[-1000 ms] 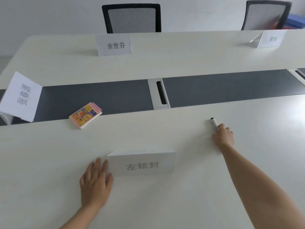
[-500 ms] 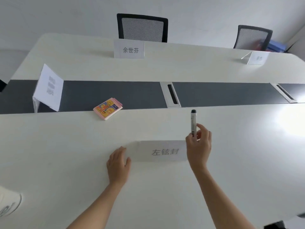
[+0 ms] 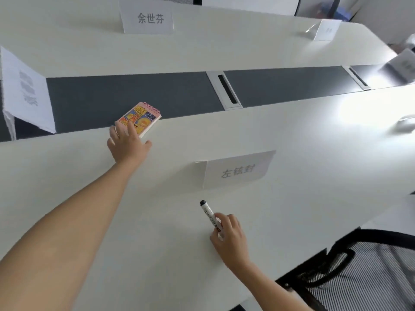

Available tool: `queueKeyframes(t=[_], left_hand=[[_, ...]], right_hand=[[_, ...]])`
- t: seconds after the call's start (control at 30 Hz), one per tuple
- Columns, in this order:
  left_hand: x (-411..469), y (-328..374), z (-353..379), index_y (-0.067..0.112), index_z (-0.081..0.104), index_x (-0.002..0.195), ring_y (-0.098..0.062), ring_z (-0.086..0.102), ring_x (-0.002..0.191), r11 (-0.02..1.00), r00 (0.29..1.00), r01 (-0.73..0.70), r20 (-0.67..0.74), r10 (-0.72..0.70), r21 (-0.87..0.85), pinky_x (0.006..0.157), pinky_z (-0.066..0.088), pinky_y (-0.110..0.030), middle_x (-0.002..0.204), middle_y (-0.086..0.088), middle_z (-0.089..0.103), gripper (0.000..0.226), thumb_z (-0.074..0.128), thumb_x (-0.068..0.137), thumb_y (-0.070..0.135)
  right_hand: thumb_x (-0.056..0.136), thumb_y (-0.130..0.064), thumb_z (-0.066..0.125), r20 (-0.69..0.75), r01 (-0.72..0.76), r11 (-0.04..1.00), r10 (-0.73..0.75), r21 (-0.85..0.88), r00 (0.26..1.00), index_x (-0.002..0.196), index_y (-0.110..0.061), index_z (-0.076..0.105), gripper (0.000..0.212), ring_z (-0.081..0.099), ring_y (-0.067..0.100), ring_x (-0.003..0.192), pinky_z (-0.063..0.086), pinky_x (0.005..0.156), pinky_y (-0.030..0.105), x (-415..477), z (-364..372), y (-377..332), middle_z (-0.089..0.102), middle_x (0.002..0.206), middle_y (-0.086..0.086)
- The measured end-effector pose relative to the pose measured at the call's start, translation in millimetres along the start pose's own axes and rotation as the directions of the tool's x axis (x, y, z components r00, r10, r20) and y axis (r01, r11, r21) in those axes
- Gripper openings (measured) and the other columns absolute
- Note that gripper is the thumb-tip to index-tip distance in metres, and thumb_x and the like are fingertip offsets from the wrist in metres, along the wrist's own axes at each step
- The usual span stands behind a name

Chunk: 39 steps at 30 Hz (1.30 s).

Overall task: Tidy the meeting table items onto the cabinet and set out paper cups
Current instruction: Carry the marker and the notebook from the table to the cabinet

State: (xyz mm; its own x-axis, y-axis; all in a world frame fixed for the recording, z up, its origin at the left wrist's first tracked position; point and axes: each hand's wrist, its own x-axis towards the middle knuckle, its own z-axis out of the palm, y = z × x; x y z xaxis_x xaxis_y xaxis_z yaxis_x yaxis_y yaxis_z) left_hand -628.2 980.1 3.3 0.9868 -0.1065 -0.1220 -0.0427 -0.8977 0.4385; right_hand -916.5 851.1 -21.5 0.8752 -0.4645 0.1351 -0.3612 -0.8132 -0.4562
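- Long white meeting table [image 3: 292,135] with a dark grey strip [image 3: 134,95] running along its middle; two white-framed cable slots, one [image 3: 226,89] at centre and one [image 3: 358,77] toward the right, sit in the strip.
- Small pink spiral-bound notepad with a bright orange-and-yellow cartoon cover [image 3: 140,117]: lies flat on the near edge of the grey strip, partly over the white surface.
- Left hand [image 3: 126,143]: arm stretched far forward, fingers spread and open, fingertips resting on the near corner of the notepad; no closed grasp visible.
- White marker pen with a black cap [image 3: 208,213]: held above the near part of the table, cap end pointing away and to the left.
- Right hand [image 3: 231,234]: fingers curled and closed around the lower barrel of the marker pen.
- Folded white paper name card with grey printed characters [image 3: 235,170]: stands on the near white surface, between the two hands, apart from both.
- Second white name card [image 3: 148,17]: upright on the far side of the table.
- Third white name card [image 3: 27,93]: at the left end, tilted, print blurred.
- Fourth white name card [image 3: 326,30]: far right, print too small to read.
- Black mesh office chair [image 3: 359,272]: at lower right, just beside the table edge.
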Motion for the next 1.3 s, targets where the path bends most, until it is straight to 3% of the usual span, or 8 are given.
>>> queueKeyframes(t=[0.1, 0.2, 0.43, 0.7, 0.8, 1.0, 1.17, 1.3], left_hand=[[33, 5, 1, 0.007, 0.014, 0.141, -0.035, 0.003, 0.14, 0.999, 0.997, 0.003, 0.074, -0.006, 0.037, 0.11, 0.015, -0.05, 0.152, -0.022, 0.007, 0.085, 0.062, 0.078, 0.039], [56, 10, 3, 0.009, 0.011, 0.142, -0.035, 0.006, 0.14, 0.996, 0.99, 0.009, 0.14, -0.021, 0.084, 0.111, 0.015, -0.051, 0.152, -0.021, 0.008, 0.093, 0.065, 0.075, 0.043], [46, 21, 2, 0.004, 0.031, 0.129, -0.042, 0.04, 0.115, 0.994, 0.998, -0.01, 0.06, 0.003, 0.113, 0.094, 0.034, -0.046, 0.125, -0.03, 0.044, 0.071, 0.068, 0.074, 0.03], [-83, 8, 12, 0.009, 0.033, 0.129, -0.04, 0.045, 0.104, 0.998, 0.998, 0.067, 0.015, -0.067, -0.013, 0.082, 0.038, -0.041, 0.113, -0.028, 0.05, 0.073, 0.068, 0.069, 0.03], [-150, -1, 16, 0.009, 0.034, 0.132, -0.04, 0.046, 0.103, 0.981, 0.991, 0.134, -0.001, -0.136, -0.143, 0.082, 0.039, -0.042, 0.112, -0.028, 0.051, 0.077, 0.071, 0.068, 0.031], [-259, -16, 19, 0.013, 0.032, 0.135, -0.038, 0.047, 0.105, 0.941, 0.969, 0.24, -0.005, -0.249, -0.237, 0.085, 0.042, -0.042, 0.113, -0.024, 0.053, 0.078, 0.069, 0.071, 0.035], [-326, -20, 3, 0.018, 0.028, 0.137, -0.028, 0.055, 0.097, 0.676, 0.91, 0.365, 0.09, -0.405, -0.641, 0.085, 0.045, -0.037, 0.1, -0.005, 0.056, 0.108, 0.056, 0.041, 0.06], [-390, -35, 0, 0.016, 0.029, 0.136, -0.03, 0.058, 0.097, 0.576, 0.804, 0.429, 0.004, -0.594, -0.696, 0.085, 0.048, -0.04, 0.103, -0.006, 0.057, 0.091, 0.065, 0.057, 0.045]], right_hand=[[0.065, -0.02, 0.041, -0.001, -0.028, 0.997, 0.028, -0.072, 1.0, 0.093, -0.023, 0.05, 0.03, 0.041, 0.012, 0.073, 0.036, 0.043, 0.017, -6, 10, -2, 0.054, 0.072, -0.003], [0.066, -0.018, 0.041, -0.043, -0.091, 0.993, 0.088, -0.077, 0.995, 0.093, -0.02, 0.049, 0.028, 0.04, 0.013, 0.073, 0.038, 0.054, 0.022, -6, 16, -3, 0.057, 0.068, 0.004], [0.069, -0.015, 0.041, -0.055, -0.106, 0.993, 0.102, -0.057, 0.993, 0.092, -0.017, 0.049, 0.025, 0.037, 0.015, 0.072, 0.036, 0.062, 0.025, -7, 17, -4, 0.056, 0.067, 0.006], [0.07, -0.02, 0.038, 0.087, -0.143, 0.989, 0.139, 0.04, 0.986, 0.095, -0.02, 0.048, 0.027, 0.05, 0.021, 0.073, 0.037, 0.055, 0.021, -4, 4, -9, 0.058, 0.072, 0.008], [0.075, -0.005, 0.05, 0.137, -0.143, 0.984, 0.128, 0.104, 0.982, 0.102, -0.006, 0.058, 0.028, 0.055, 0.035, 0.084, 0.036, 0.067, 0.027, -6, -3, -8, 0.059, 0.085, 0.017], [0.085, -0.005, 0.049, 0.237, -0.178, 0.953, 0.119, 0.246, 0.964, 0.113, -0.003, 0.053, 0.029, 0.049, 0.026, 0.093, 0.031, 0.071, 0.025, -30, -19, -8, 0.048, 0.094, 0.006], [0.086, -0.012, 0.048, 0.3, -0.032, 0.948, -0.068, 0.317, 0.951, 0.114, -0.01, 0.053, 0.028, 0.044, 0.016, 0.082, 0.033, 0.07, 0.024, -62, -28, -16, 0.043, 0.092, -0.004], [0.087, -0.013, 0.049, 0.321, 0.046, 0.914, -0.188, 0.403, 0.928, 0.115, -0.012, 0.054, 0.028, 0.044, 0.015, 0.08, 0.034, 0.068, 0.024, -92, -39, -31, 0.044, 0.09, -0.005]])
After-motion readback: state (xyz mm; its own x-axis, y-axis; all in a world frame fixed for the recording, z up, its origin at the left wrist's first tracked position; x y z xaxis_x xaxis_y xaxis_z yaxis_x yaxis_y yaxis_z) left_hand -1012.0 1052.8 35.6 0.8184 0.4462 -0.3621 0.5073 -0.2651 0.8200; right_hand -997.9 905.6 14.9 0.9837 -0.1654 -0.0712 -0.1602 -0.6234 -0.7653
